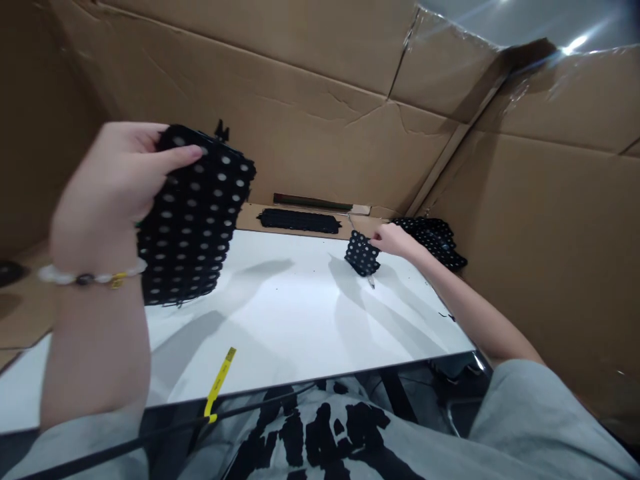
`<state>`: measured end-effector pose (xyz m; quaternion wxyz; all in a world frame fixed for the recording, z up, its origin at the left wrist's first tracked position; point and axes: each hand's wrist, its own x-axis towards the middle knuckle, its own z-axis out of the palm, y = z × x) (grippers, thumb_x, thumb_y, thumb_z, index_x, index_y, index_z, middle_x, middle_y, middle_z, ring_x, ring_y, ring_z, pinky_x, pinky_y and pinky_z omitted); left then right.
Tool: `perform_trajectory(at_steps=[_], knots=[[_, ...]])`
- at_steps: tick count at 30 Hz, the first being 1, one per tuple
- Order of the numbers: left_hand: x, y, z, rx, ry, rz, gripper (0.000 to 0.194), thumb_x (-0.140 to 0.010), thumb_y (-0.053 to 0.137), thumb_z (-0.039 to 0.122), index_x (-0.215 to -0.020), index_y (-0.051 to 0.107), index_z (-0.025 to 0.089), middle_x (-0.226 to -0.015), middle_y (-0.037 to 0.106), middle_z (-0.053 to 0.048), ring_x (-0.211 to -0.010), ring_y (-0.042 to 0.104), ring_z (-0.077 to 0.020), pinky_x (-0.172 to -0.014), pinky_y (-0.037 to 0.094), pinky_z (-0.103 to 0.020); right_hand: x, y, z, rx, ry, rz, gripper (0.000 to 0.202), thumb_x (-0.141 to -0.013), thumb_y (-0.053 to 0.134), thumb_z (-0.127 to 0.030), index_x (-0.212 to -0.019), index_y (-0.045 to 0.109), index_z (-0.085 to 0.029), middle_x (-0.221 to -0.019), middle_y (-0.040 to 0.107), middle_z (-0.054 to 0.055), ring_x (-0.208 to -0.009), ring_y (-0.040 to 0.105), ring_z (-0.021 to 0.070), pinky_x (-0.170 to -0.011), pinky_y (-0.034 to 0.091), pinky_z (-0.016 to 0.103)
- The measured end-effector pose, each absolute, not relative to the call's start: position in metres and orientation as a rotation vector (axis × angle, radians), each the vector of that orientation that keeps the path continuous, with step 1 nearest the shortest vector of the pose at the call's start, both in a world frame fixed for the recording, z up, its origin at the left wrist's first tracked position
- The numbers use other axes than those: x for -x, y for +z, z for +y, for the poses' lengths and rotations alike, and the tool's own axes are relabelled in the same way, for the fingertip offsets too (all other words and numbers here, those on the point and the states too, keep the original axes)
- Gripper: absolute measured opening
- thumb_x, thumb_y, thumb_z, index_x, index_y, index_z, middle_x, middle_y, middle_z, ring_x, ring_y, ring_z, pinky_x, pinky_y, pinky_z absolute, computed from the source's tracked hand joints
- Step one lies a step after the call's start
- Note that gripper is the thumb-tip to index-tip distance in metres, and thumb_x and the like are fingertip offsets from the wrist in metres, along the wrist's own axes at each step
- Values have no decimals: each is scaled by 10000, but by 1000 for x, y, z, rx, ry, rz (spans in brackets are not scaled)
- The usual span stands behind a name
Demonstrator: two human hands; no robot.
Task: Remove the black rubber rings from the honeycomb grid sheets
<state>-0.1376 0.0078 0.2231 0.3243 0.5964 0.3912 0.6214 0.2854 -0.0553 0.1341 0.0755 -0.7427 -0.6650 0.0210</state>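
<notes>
Raised at the left, my left hand (125,180) pinches the top edge of a large black sheet with white dots (200,227), thumb in front. The sheet hangs down with ragged side edges, and a small black clip-like piece (222,131) sticks up at its top. Farther off to the right, my right hand (393,239) is closed on the edge of a small dotted black piece (363,253) above the white board. A thin pointed tip (371,283) shows below that piece; its kind I cannot make out.
A black rolled or stacked strip (300,221) lies along the back edge of the white board (280,307). Behind my right hand is a heap of dotted black pieces (435,240). Cardboard walls (300,120) rise around. A cable with a yellow tag (220,380) crosses in front.
</notes>
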Motion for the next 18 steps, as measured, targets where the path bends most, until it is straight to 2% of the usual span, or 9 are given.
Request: perform_trajectory(at_steps=[2, 4, 9, 14, 18], knots=[[123, 221, 9, -1672, 1564, 1036, 115, -855, 720, 123, -893, 701, 16, -634, 604, 68, -773, 550, -72, -969, 446, -398, -281, 155, -57, 2051, 394, -1786, 145, -818, 578, -191, -675, 557, -180, -657, 691, 70, -632, 692, 196, -641, 553, 281], [108, 216, 17, -1579, 1660, 924, 47, -842, 712, 66, -865, 688, 32, -672, 634, 60, -752, 538, -69, -928, 465, -324, -275, 178, -58, 1818, 610, -1516, 153, -832, 561, -196, -696, 492, -194, -625, 652, 30, -553, 665, 162, -581, 562, 273], [70, 194, 33, -1278, 1790, 605, 92, -818, 728, 80, -766, 660, 116, -711, 670, 39, -723, 573, -106, -777, 475, -257, -237, 222, -58, 1296, 758, -1313, 172, -839, 607, -264, -742, 479, -202, -614, 605, 2, -601, 687, 154, -617, 607, 284], [29, 176, 16, -1248, 1728, 506, 130, -757, 788, 234, -792, 681, 170, -820, 719, -7, -879, 656, -171, -783, 500, -254, -159, 207, -38, 1048, 915, -1408, 298, -849, 676, -436, -804, 471, -224, -670, 641, 11, -682, 707, 170, -661, 623, 321], [18, 170, 4, -1277, 1663, 516, 167, -725, 802, 289, -802, 696, 184, -866, 736, -24, -942, 667, -200, -796, 522, -256, -116, 187, -21, 917, 907, -1482, 360, -854, 622, -574, -908, 512, -235, -743, 665, 9, -701, 695, 147, -700, 611, 313]])
